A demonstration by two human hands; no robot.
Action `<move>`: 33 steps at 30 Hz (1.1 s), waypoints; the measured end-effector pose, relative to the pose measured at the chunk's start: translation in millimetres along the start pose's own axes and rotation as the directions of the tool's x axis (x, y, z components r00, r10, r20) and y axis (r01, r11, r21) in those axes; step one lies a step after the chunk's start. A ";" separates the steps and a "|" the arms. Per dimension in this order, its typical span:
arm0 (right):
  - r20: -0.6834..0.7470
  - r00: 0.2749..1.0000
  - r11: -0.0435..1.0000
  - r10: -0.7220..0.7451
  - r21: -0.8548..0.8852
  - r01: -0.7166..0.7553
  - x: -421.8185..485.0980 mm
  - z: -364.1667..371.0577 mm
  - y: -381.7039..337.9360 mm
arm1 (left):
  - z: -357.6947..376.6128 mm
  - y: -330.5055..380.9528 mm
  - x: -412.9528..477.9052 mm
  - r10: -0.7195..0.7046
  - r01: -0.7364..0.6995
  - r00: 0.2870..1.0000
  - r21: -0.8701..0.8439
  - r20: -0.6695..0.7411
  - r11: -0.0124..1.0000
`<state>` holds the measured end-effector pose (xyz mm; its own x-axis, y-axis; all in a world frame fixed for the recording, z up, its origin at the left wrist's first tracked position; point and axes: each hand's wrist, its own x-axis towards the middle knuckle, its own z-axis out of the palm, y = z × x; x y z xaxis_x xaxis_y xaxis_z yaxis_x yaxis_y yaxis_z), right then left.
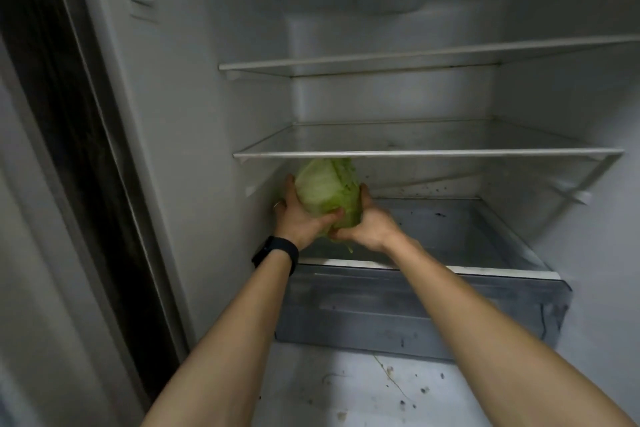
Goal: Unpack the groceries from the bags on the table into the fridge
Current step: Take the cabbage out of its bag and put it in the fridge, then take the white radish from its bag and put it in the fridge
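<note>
A pale green cabbage is held between both my hands inside the open fridge, just under the lower glass shelf and over the left end of the pulled-out grey drawer. My left hand grips its left side and underside; a black watch sits on that wrist. My right hand grips its right side and bottom. The top of the cabbage is partly hidden behind the shelf's front edge.
The upper glass shelf carries nothing. The fridge's left wall is close beside my left hand. A white floor panel with dirt specks lies below the drawer. The dark door seal runs down the left.
</note>
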<state>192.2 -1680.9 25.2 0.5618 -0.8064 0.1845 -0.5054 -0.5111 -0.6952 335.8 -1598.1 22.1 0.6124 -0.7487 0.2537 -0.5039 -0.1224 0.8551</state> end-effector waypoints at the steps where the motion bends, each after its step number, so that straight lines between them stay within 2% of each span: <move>1: 0.010 1.000 0.999 -0.005 -0.049 0.006 -5.7 -4.0 -3.5 | -1.4 2.2 -4.4 0.003 -0.003 1.000 0.025 0.001 1.000; 5: 0.037 0.999 0.973 -0.020 -0.229 0.027 -40.6 -21.8 -9.9 | -13.5 7.5 -42.9 0.029 -0.032 0.999 0.152 0.023 0.988; 8: 0.066 0.998 0.908 -0.012 -0.417 0.038 -77.3 -34.8 -7.3 | -25.8 5.8 -92.1 0.034 -0.038 0.999 0.286 0.021 0.957; 12: 0.095 0.993 0.867 -0.068 -0.487 0.105 -147.6 -44.5 -3.0 | -37.2 0.9 -176.4 0.081 -0.089 0.996 0.385 0.037 0.918; 15: 0.056 0.980 0.894 -0.191 -0.403 0.197 -211.3 -35.0 1.1 | -41.6 -9.9 -249.4 0.152 -0.144 0.988 0.456 0.019 0.878; 18: 0.014 0.947 0.919 -0.321 -0.237 0.315 -283.4 -10.2 10.9 | -47.2 -21.5 -323.7 0.176 -0.153 0.984 0.511 0.004 0.846; 22: 0.050 0.913 0.912 -0.406 -0.045 0.408 -379.5 32.5 21.1 | -72.6 -44.4 -412.5 0.179 -0.118 0.982 0.553 -0.058 0.825; 25: 0.141 0.868 0.880 -0.475 0.063 0.471 -437.6 67.9 16.8 | -105.9 -70.0 -485.3 0.123 -0.005 0.980 0.595 -0.157 0.804; 29: 0.254 0.764 0.804 -0.593 0.127 0.581 -500.9 125.0 -15.4 | -169.9 -109.5 -590.2 0.001 0.205 0.955 0.661 -0.298 0.722; 33: 0.366 0.635 0.720 -0.680 0.172 0.672 -562.0 185.9 -80.7 | -249.7 -145.2 -704.0 -0.149 0.441 0.880 0.658 -0.451 0.611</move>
<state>39.0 -1131.2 -151.5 0.9404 -0.0558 0.3354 0.1260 -0.8590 -0.4962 129.9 -890.6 -167.8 0.8888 -0.3472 0.2993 -0.4387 -0.8333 0.3363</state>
